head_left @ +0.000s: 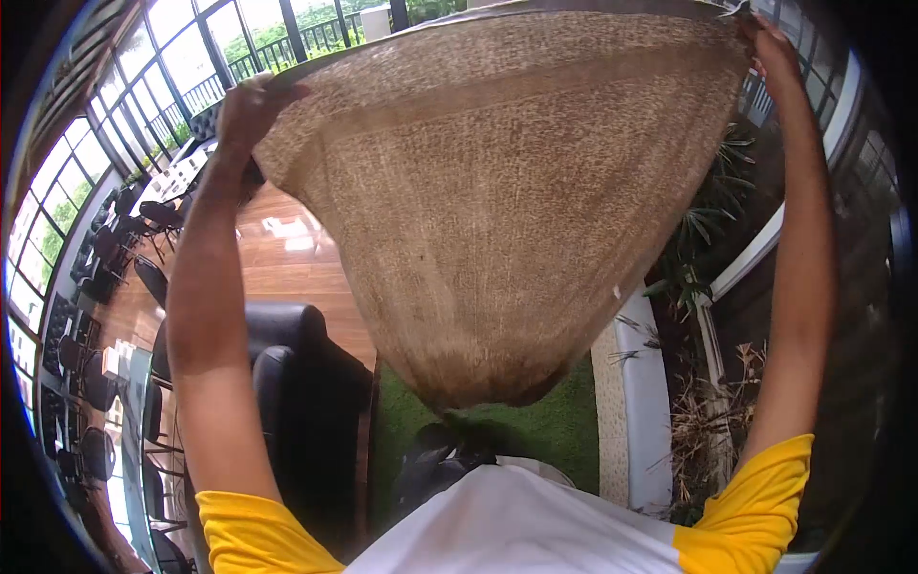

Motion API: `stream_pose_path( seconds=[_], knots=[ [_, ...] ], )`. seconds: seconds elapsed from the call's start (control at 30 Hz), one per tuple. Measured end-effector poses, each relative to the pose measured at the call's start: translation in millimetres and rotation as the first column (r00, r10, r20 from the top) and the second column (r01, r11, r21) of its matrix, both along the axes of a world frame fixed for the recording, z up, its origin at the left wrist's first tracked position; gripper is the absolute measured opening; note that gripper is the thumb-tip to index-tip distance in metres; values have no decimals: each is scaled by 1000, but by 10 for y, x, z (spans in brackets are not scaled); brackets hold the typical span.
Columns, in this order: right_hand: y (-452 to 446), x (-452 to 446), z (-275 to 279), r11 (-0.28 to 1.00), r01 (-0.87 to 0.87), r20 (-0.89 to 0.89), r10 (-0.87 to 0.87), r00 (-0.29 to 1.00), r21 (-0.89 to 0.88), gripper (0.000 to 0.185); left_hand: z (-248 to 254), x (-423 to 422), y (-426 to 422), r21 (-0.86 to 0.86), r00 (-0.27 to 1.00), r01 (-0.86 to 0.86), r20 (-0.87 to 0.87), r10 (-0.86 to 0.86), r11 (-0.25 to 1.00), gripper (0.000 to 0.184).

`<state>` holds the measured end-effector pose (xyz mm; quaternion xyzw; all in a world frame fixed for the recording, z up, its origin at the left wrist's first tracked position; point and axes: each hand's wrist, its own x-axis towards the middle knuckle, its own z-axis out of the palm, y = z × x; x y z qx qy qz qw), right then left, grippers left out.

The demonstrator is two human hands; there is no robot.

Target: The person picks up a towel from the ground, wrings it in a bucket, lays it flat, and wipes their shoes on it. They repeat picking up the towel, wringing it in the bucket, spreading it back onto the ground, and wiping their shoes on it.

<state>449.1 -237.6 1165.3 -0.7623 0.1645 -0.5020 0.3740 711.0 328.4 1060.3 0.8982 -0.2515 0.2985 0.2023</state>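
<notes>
A large brown woven cloth (516,201) hangs spread out in front of me, held up by its top edge. At its upper left corner my left hand (251,113) is closed on the edge. My right hand (768,50) grips the upper right corner, fingers wrapped around it. From the wide top, the cloth narrows downward to a darker, bunched lower end above the green turf. A dark band runs along the top edge.
Below lies green turf (564,426). On the left are a black leather sofa (296,402), a glass-topped table (137,411) and several chairs on a wooden floor (296,273). To the right, a white ledge (643,411) borders plants (703,215). Tall windows line the back.
</notes>
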Motion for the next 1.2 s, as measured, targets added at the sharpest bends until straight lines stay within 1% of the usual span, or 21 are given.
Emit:
stream_pose_path(
  seconds=[0.1,0.2,0.23,0.3,0.33,0.37,0.4,0.43,0.47,0.53,0.6,0.67,0.77,0.87,0.9,0.93,1.0,1.03,1.13,1.17,1.2],
  knots=[
    [-97,380,-73,999,35,-27,-36,999,-23,40,221,-136,117,79,995,-91,-22,94,993,42],
    [-637,634,-206,984,-24,-124,1,992,-179,32,208,-143,124,106,981,-182,-42,187,978,39],
    [-110,522,-206,966,202,-116,-222,968,-165,29,167,-94,195,120,996,-81,-19,84,990,38],
    [119,582,-249,968,226,-30,-230,973,-108,28,109,6,347,93,988,152,-48,-148,984,34],
    [136,656,-283,969,236,7,-236,972,-77,28,65,72,361,100,986,135,-111,-124,986,33],
    [-100,798,-259,997,26,39,-23,999,-75,28,71,117,363,110,980,121,-174,-100,987,32],
    [-9,811,-253,998,35,-26,-36,999,-49,27,96,140,349,121,969,107,-236,-76,987,30],
    [210,780,-218,999,47,-83,-49,995,-27,26,128,201,371,91,946,181,-290,-148,979,26],
    [346,748,-171,998,59,-135,-60,989,-9,25,133,326,415,69,944,217,-267,-192,974,25],
    [439,607,-106,996,78,-63,-74,995,53,25,108,381,499,26,936,286,-221,-273,958,24],
    [626,550,-156,991,80,-2,-80,997,109,25,49,473,699,-99,948,185,-244,-204,978,28],
    [705,460,-199,987,53,41,-60,997,150,27,-122,522,790,-116,953,289,-57,-297,950,36],
    [622,441,-233,975,-31,90,12,996,219,29,-223,484,614,-91,999,52,-3,-53,994,42],
    [449,500,-290,949,-81,162,32,986,304,31,-280,674,605,-50,979,0,205,10,999,49],
    [336,528,-314,951,-76,170,25,985,301,32,-238,628,546,-22,984,-95,147,97,995,46],
    [280,519,-345,952,-75,185,20,983,296,33,-234,677,529,-22,984,-44,171,47,999,43],
    [259,489,-440,933,-223,268,146,952,283,33,-162,732,518,-16,973,50,228,-45,999,39],
    [277,440,-463,916,-294,305,208,929,273,33,-73,585,413,-51,990,-92,98,97,994,27],
    [457,387,-407,939,-66,101,33,994,338,33,-39,617,425,-188,994,98,58,-89,977,27],
    [266,445,-456,959,-123,167,82,983,254,33,-30,541,426,-278,990,113,-55,-133,954,30],
    [200,460,-509,938,-110,145,65,987,330,34,-52,755,491,-290,994,74,-59,-95,954,30]
  ],
)
